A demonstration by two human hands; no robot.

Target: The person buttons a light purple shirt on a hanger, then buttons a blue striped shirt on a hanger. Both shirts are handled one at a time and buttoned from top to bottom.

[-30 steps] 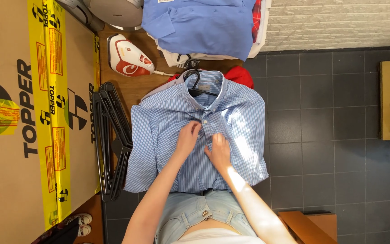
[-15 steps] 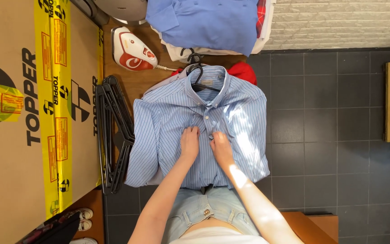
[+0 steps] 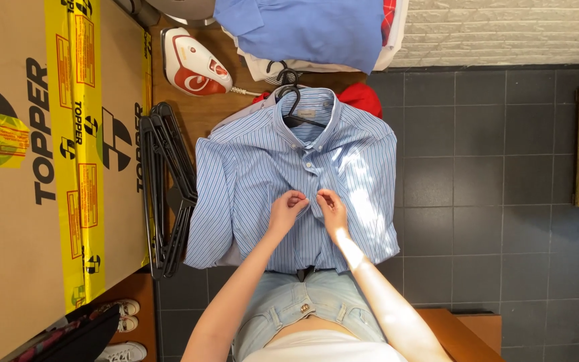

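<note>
A blue-and-white striped shirt (image 3: 256, 174) lies front-up on a black hanger (image 3: 297, 114), its collar pointing away from me. My left hand (image 3: 287, 208) and my right hand (image 3: 330, 206) both pinch the button placket at mid-chest, fingers curled on the fabric. The two hands sit close together, almost touching. The lower placket runs down toward my waist and denim shorts (image 3: 303, 308).
A stack of black hangers (image 3: 165, 188) lies left of the shirt. A red-and-white iron (image 3: 192, 64) stands behind it. A plain blue shirt (image 3: 303, 30) is piled at the back. A big cardboard box with yellow tape (image 3: 41, 167) fills the left. Dark tiled floor (image 3: 490, 167) lies right.
Both hands slid a little down the placket toward me and drew closer together. The shirt stayed in place on its hanger.
</note>
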